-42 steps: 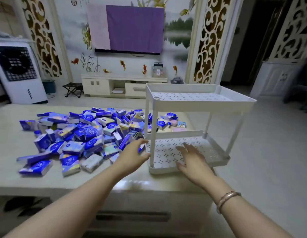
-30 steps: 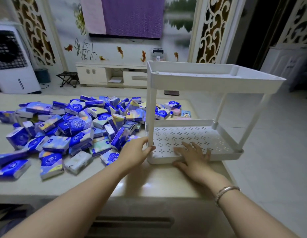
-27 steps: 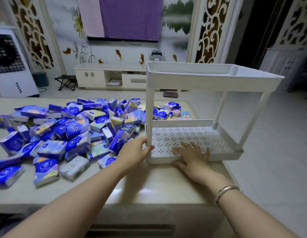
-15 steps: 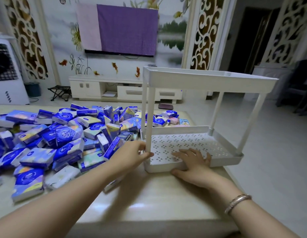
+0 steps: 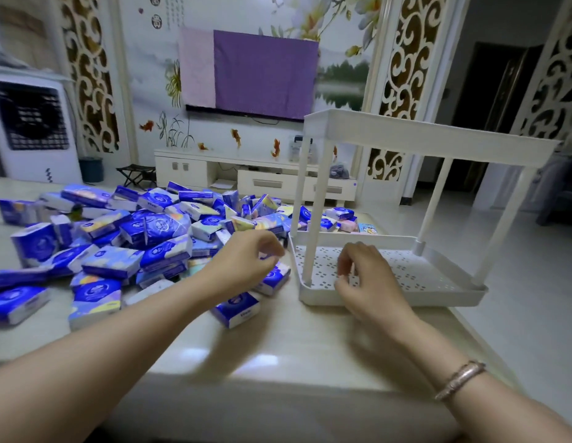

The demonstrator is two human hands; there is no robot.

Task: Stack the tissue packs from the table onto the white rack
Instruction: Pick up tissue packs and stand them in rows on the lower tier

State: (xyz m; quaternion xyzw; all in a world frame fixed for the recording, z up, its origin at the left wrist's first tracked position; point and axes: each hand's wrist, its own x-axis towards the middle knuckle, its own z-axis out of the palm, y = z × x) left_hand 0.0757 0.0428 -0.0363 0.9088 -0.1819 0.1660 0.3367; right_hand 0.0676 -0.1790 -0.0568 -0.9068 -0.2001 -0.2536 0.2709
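Head view: the tissue packs (image 5: pixel 144 238) lie heaped on the counter (image 5: pixel 278 346); the white rack (image 5: pixel 406 140) holds none. Left hand (image 5: pixel 243 263) and right hand (image 5: pixel 364 276) hover loosely curled, holding nothing. Judged next: pick a near pack.

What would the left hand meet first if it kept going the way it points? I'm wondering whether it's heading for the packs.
Probably the white rack's front corner post. The left hand points right, above the tissue packs; depth is unclear.
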